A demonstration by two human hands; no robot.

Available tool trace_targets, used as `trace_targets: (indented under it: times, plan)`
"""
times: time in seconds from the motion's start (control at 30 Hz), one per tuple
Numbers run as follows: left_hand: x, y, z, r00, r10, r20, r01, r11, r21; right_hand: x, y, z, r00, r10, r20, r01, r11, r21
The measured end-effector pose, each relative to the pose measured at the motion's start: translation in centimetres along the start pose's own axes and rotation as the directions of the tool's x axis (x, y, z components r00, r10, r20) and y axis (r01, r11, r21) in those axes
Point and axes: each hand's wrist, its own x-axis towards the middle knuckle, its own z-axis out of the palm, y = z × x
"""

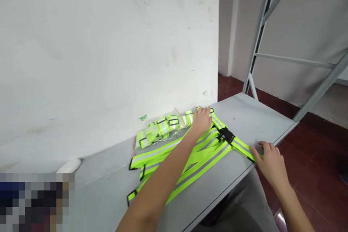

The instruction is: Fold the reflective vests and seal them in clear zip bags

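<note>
A reflective safety belt set in neon yellow-green with grey stripes [201, 185] lies spread on the grey table, its straps fanning out to the left. A black buckle [227, 136] joins the straps near the right side. My left hand [201, 120] rests on the far straps by the wall, fingers laid over them. At the table's front edge, my right hand [272, 161] is open, thumb and fingers apart, with the thumb by the end of a short strap [243, 148]. Behind the straps lies a clear plastic bag [178, 125] with folded yellow-green straps inside.
A white wall [108, 50] rises along the table's back. On the right, a grey metal frame [259, 40] stands at the end of the grey table [244, 112]. A rounded white object [69, 166] sits at the left near the wall. Red tiles [312, 174] cover the floor.
</note>
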Motion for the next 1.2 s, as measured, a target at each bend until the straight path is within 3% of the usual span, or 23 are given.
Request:
trace_targets:
  times: [0.17,0.3,0.4,0.5,0.63,0.7,0.8,0.87,0.97,1.1,1.2]
  plan:
    - [6.1,-0.5,2.8,0.994,-0.063,0.093,0.065,0.998,-0.012,-0.2,0.2,-0.1,0.989,0.101,0.108,-0.12,0.975,0.188]
    - [7.8,-1.3,3.5,0.991,-0.077,0.112,0.082,0.996,-0.043,0.5,-0.5,0.1,0.985,0.07,0.156,-0.124,0.919,0.373]
    - [8.3,-1.7,3.2,0.992,-0.098,0.085,0.106,0.989,-0.099,1.5,-0.8,-0.2,0.98,0.067,0.186,-0.163,0.808,0.566]
    - [8.5,-2.1,2.1,0.988,-0.15,0.029,0.153,0.969,-0.196,2.3,-1.1,-1.2,0.961,0.068,0.269,-0.259,0.56,0.787]
    - [8.4,-1.8,-0.5,0.972,-0.23,-0.051,0.193,0.901,-0.388,2.9,-1.8,-2.8,0.912,0.078,0.403,-0.409,0.087,0.908]
    - [7.9,-1.1,-2.0,0.952,-0.296,-0.081,0.182,0.756,-0.629,3.0,-2.4,-3.3,0.887,0.069,0.456,-0.448,-0.112,0.887]
    - [6.7,0.5,-3.8,0.924,-0.375,-0.067,0.097,0.401,-0.911,3.0,-3.5,-3.7,0.876,0.05,0.48,-0.446,-0.299,0.844]
    - [5.7,1.5,-4.5,0.93,-0.364,-0.053,0.057,0.284,-0.957,2.9,-4.5,-3.9,0.884,0.033,0.467,-0.428,-0.347,0.835]
    - [4.3,2.7,-4.6,0.946,-0.323,-0.027,0.056,0.245,-0.968,2.9,-6.1,-3.9,0.896,0.029,0.442,-0.406,-0.348,0.845]
    - [3.1,4.1,-3.7,0.955,-0.293,-0.048,0.08,0.409,-0.909,3.2,-7.5,-3.5,0.915,0.02,0.403,-0.381,-0.29,0.878]
    - [2.1,5.4,-2.7,0.985,-0.15,-0.082,0.008,0.516,-0.856,3.4,-7.4,-3.0,0.922,0.03,0.385,-0.367,-0.24,0.899]
